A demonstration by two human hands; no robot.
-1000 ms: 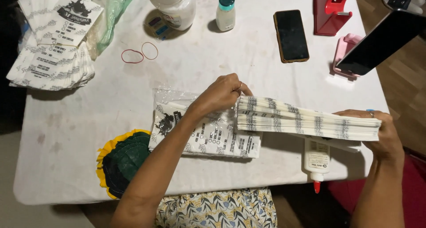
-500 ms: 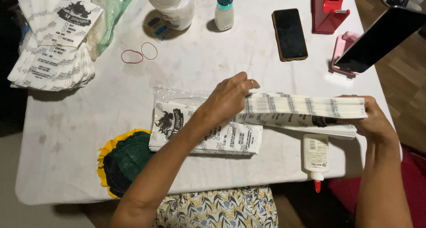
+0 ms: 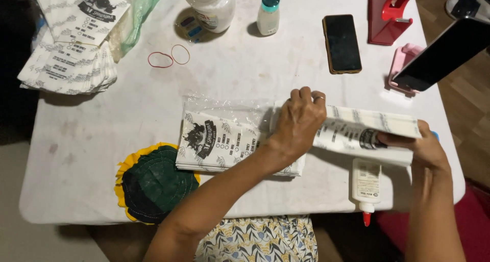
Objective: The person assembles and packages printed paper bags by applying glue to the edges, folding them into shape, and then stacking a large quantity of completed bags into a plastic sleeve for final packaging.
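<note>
Patterned cloth shows at the bottom edge, cut off by the frame, below the near rim of the white bench [image 3: 92,139]. On that rim lies a round green mat [image 3: 153,183] with a yellow border, and to the right a white glue bottle [image 3: 366,183] with a red tip hanging over the edge; its upper end is hidden under the paper. Both hands are apart, each clamped on one end of a bundle of printed paper bags [image 3: 365,132], held just above the bench: the left hand [image 3: 298,121] covers its left end from above, the right hand [image 3: 423,147] grips the right end, fingers mostly hidden beneath. Under the left forearm a second bundle of bags in clear plastic wrap [image 3: 219,139] lies flat, its right part concealed. Farther off sit two rubber bands [image 3: 168,57], a dark phone [image 3: 342,42] and a pink stand [image 3: 406,68] carrying another phone. At the far edge, partly cut off, are a white jar [image 3: 212,4], a small bottle [image 3: 268,14], a red tape dispenser [image 3: 388,17] and a fanned pile of bags [image 3: 71,47].
</note>
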